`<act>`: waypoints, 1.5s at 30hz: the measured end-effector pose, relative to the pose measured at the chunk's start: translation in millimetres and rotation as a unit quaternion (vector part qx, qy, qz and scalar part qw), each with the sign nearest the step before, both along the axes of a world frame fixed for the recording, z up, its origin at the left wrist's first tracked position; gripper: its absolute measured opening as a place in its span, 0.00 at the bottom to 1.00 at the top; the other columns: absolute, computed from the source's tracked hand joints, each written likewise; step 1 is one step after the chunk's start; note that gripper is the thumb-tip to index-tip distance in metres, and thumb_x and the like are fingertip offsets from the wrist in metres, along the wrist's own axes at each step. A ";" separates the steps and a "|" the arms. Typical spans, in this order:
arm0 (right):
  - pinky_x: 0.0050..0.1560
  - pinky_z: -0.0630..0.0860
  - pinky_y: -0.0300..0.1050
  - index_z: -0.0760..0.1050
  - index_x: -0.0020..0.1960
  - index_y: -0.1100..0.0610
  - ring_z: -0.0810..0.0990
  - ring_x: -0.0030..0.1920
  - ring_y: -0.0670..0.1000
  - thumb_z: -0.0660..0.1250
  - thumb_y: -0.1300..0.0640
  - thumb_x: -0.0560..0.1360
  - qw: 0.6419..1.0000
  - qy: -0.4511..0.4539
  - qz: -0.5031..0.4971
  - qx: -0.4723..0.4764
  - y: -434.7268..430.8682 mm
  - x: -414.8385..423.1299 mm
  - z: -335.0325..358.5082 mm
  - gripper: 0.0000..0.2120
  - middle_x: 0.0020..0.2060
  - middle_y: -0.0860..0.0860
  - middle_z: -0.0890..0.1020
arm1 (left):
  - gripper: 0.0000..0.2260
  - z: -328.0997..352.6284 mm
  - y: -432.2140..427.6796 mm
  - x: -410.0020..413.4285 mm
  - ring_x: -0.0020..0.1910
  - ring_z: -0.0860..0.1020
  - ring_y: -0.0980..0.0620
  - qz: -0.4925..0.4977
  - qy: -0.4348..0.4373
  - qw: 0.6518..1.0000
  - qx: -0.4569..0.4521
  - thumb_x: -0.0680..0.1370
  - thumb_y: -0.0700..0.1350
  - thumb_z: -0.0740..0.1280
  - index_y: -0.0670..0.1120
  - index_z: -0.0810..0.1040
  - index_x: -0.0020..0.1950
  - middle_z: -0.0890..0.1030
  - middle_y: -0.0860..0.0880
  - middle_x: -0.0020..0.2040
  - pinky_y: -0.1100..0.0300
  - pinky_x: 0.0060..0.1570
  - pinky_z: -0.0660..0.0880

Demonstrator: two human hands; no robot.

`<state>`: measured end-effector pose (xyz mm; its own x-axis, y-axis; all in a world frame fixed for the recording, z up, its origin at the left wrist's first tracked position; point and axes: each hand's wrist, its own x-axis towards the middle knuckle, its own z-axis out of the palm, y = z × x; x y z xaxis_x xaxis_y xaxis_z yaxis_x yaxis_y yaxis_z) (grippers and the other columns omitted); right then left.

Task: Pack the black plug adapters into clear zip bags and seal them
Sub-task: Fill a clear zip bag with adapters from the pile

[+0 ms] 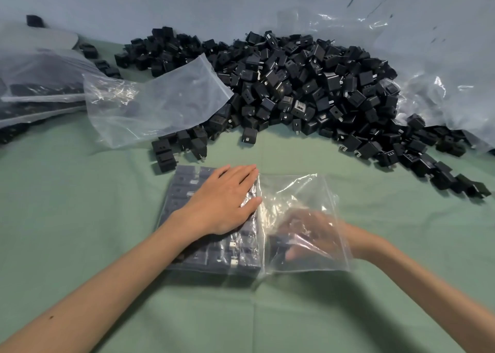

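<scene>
A clear zip bag (302, 192) lies on the green cloth in front of me, its left part packed with rows of black plug adapters (187, 186). My left hand (222, 205) presses flat on top of the packed rows through the plastic, fingers straight. My right hand (313, 232) is inside the bag's open right end, blurred behind the plastic. Its fingers and thumb curl round a black adapter (278, 242) next to the packed rows. The bag's right half is loose and crumpled.
A big heap of loose black adapters (308, 84) spreads across the back and right. An empty zip bag (160, 98) lies at the back left, beside filled bags (34, 92). A large clear plastic sheet (442, 90) lies behind the heap at right.
</scene>
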<state>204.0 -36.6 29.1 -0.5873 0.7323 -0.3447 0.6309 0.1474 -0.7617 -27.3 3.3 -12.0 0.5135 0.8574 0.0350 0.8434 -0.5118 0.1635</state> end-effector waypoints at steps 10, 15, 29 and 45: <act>0.55 0.72 0.34 0.79 0.63 0.52 0.79 0.55 0.42 0.66 0.57 0.79 0.994 -0.002 0.111 -0.014 1.4 -2.7 -1.6 0.13 0.56 0.43 0.81 | 0.33 2.2 -1.4 0.5 0.77 0.45 0.56 0.001 0.000 1.000 0.000 0.77 0.62 0.39 0.47 0.47 0.79 0.47 0.52 0.79 0.56 0.75 0.41; 0.47 0.74 0.36 0.82 0.53 0.57 0.81 0.44 0.42 0.71 0.59 0.72 0.997 0.046 0.041 -0.054 -0.7 -1.4 -13.8 0.09 0.44 0.44 0.84 | 0.30 11.1 -7.9 1.5 0.77 0.46 0.53 0.017 0.002 0.999 0.030 0.80 0.60 0.46 0.47 0.49 0.79 0.48 0.49 0.79 0.55 0.75 0.43; 0.36 0.68 0.30 0.82 0.36 0.39 0.73 0.30 0.38 0.72 0.49 0.68 0.993 0.096 0.051 -0.053 -5.2 3.4 -15.9 0.04 0.28 0.38 0.79 | 0.38 6.9 -43.1 25.0 0.74 0.31 0.58 -0.062 0.008 0.997 -0.034 0.75 0.70 0.38 0.49 0.36 0.78 0.34 0.50 0.77 0.53 0.74 0.34; 0.43 0.77 0.38 0.81 0.58 0.60 0.84 0.44 0.45 0.65 0.66 0.77 0.982 -0.138 0.092 -0.093 58.2 48.9 36.3 0.11 0.46 0.48 0.86 | 0.45 0.7 -44.7 29.5 0.71 0.25 0.58 -0.047 0.014 0.998 -0.033 0.69 0.77 0.38 0.51 0.32 0.76 0.29 0.51 0.76 0.48 0.73 0.33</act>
